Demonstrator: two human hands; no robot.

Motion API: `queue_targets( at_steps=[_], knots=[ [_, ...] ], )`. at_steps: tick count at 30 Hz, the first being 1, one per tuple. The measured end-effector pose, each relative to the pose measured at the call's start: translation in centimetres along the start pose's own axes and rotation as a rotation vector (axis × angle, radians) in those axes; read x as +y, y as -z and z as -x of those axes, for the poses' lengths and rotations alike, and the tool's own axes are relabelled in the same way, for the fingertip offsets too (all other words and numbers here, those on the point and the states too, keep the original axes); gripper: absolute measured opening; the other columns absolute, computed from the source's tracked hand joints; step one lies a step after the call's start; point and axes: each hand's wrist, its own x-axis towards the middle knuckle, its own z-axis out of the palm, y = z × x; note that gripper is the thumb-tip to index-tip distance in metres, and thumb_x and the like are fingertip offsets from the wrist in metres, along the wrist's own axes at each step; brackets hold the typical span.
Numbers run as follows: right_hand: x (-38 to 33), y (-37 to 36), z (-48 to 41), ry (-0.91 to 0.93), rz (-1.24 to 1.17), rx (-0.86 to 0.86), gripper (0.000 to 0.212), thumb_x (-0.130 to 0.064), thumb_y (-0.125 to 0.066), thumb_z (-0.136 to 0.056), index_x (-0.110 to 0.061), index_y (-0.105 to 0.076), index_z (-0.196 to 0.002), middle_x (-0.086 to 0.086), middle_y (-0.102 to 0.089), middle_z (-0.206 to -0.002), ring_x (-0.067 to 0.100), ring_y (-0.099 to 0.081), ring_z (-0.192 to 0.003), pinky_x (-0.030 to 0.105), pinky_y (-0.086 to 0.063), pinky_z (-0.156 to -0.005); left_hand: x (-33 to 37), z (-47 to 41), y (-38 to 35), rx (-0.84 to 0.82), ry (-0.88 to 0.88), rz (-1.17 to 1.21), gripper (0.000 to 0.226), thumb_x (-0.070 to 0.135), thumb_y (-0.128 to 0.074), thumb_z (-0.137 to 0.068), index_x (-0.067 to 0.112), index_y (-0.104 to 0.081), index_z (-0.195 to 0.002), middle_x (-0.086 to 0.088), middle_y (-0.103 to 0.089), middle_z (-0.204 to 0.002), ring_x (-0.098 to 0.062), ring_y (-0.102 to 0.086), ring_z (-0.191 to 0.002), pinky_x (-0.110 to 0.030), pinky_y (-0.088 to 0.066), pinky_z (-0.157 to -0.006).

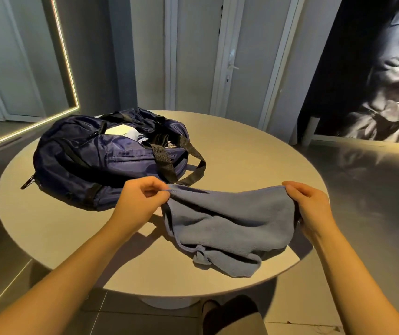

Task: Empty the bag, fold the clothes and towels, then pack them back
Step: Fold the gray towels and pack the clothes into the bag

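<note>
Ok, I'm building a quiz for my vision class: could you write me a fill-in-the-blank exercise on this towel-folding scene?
1. The left hand and the right hand each pinch the top edge of a ____ towel.
2. The navy duffel bag lies on a ____ table.
3. The bag sits to the person's ____ of the towel.
4. The bag's top is ____, with pale items showing inside.
Missing words: blue; round; left; open.

Head-worn camera looks forward and down, close over the round table (241, 151).
</note>
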Motion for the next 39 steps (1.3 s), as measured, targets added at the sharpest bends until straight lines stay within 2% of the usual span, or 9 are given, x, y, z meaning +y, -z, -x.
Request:
queue_targets(
  at_steps=[5, 9, 14, 19, 24, 28, 32, 35, 39],
  knots=[
    [-3.8, 1.6, 0.2, 0.042, -0.120, -0.136, 0.014, -0.009, -0.063, -0.096, -0.006, -0.074, -0.105, 0.001, -0.078, -0.096, 0.015, -0.069, -0.090, 0.028, -0.055, -0.077, 2.0, -1.9, 2.2, 0.078, -0.049, -0.064, 0.020, -0.006, -0.067, -0.090, 0.009, -0.071, -0.077, -0.001, -0.072, -0.070, -0.009, -0.065, -0.062, -0.020, -0.053, -0.064],
    [-7.8, 2.1, 0.2, 0.194, -0.054, -0.202, 0.012, -0.009, -0.064, -0.097, -0.006, -0.075, -0.100, 0.011, -0.075, -0.102, 0.019, -0.071, -0.091, 0.033, -0.055, -0.077, 5.6, -4.1, 4.3, 0.182, -0.091, -0.114, 0.016, 0.002, -0.071, -0.083, 0.011, -0.071, -0.070, -0.009, -0.071, -0.067, -0.026, -0.069, -0.067, -0.038, -0.060, -0.067],
    [-13.5, 1.3, 0.3, 0.408, 0.069, -0.148, 0.017, -0.017, -0.059, -0.102, -0.012, -0.069, -0.089, 0.007, -0.067, -0.090, 0.022, -0.064, -0.086, 0.040, -0.058, -0.076, 12.2, -5.8, 6.7, 0.288, -0.158, -0.181, 0.018, 0.002, -0.074, -0.080, 0.017, -0.071, -0.069, -0.005, -0.071, -0.066, -0.018, -0.067, -0.062, -0.032, -0.055, -0.065],
    [-20.1, 0.9, 4.8, 0.625, 0.182, -0.065, 0.016, -0.024, -0.060, -0.101, -0.010, -0.065, -0.095, 0.002, -0.067, -0.087, 0.018, -0.065, -0.080, 0.022, -0.054, -0.059, 16.7, -6.4, 10.1, 0.424, -0.250, -0.197, 0.014, 0.007, -0.075, -0.077, 0.020, -0.071, -0.072, -0.004, -0.072, -0.071, -0.027, -0.072, -0.071, -0.050, -0.064, -0.074],
    [-26.0, 2.7, 10.3, 0.545, 0.164, -0.694, 0.022, -0.021, -0.066, -0.086, -0.005, -0.070, -0.101, 0.005, -0.075, -0.086, 0.017, -0.073, -0.076, 0.023, -0.058, -0.063, 17.7, -5.7, 12.2, 0.454, -0.265, -0.195, 0.019, 0.006, -0.074, -0.082, 0.023, -0.068, -0.076, -0.004, -0.070, -0.076, -0.025, -0.068, -0.075, -0.050, -0.061, -0.080],
    [-25.3, 1.2, 7.8, 0.730, 0.920, -0.090, 0.022, -0.030, -0.066, -0.097, -0.012, -0.078, -0.093, 0.008, -0.075, -0.085, 0.023, -0.066, -0.069, 0.036, -0.057, -0.064, 18.0, -4.7, 11.9, 0.406, -0.256, -0.318, 0.015, 0.008, -0.069, -0.087, 0.020, -0.072, -0.094, 0.001, -0.072, -0.083, -0.021, -0.070, -0.083, -0.039, -0.057, -0.081],
    [-25.9, 0.8, 10.0, 0.572, 0.460, -0.587, 0.022, -0.020, -0.067, -0.095, 0.001, -0.076, -0.098, 0.014, -0.075, -0.090, 0.022, -0.074, -0.086, 0.030, -0.062, -0.075, 17.8, -4.2, 12.2, 0.475, -0.187, -0.406, 0.020, 0.011, -0.066, -0.088, 0.028, -0.076, -0.086, 0.003, -0.074, -0.085, -0.020, -0.069, -0.088, -0.036, -0.055, -0.083],
    [-26.3, 0.6, 10.4, 0.672, 0.519, -0.428, 0.024, -0.025, -0.064, -0.098, -0.004, -0.073, -0.093, 0.011, -0.074, -0.089, 0.023, -0.072, -0.091, 0.038, -0.062, -0.086, 17.4, -3.9, 12.9, 0.470, -0.097, -0.371, 0.024, 0.008, -0.064, -0.087, 0.029, -0.075, -0.079, 0.002, -0.074, -0.084, -0.021, -0.069, -0.089, -0.040, -0.057, -0.087],
    [-27.3, 0.8, 12.0, 0.566, 0.185, -0.714, 0.022, -0.017, -0.059, -0.098, 0.001, -0.068, -0.090, 0.013, -0.071, -0.090, 0.020, -0.069, -0.085, 0.033, -0.061, -0.086, 17.6, -3.8, 13.1, 0.473, -0.058, -0.209, 0.030, -0.002, -0.061, -0.085, 0.024, -0.074, -0.077, -0.002, -0.074, -0.080, -0.022, -0.071, -0.072, -0.044, -0.063, -0.078]
  ],
)
